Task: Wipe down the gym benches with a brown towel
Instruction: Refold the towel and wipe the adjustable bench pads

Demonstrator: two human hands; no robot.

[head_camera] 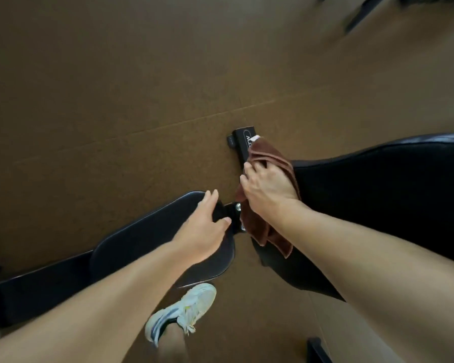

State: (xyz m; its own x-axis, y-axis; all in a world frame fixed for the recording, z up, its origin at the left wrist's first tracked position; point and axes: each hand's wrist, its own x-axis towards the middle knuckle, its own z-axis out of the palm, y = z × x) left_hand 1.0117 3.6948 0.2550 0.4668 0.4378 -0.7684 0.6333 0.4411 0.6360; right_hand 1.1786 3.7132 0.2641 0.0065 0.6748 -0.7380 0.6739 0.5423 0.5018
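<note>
Both bare forearms reach forward and down from the near edge. Right hand [266,188] lies palm down with its fingers curled into the brown towel [266,155], pressing it on the end of the long black bench pad [378,195]. Left of the towel, the left hand [205,226] rests open, fingers straight, on the smaller seat pad [147,242]. Below that pad stands a pale sneaker [184,310] on the brown floor [116,87].

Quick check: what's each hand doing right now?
Left hand: open, resting on the small bench pad.
Right hand: gripping the brown towel.
</note>
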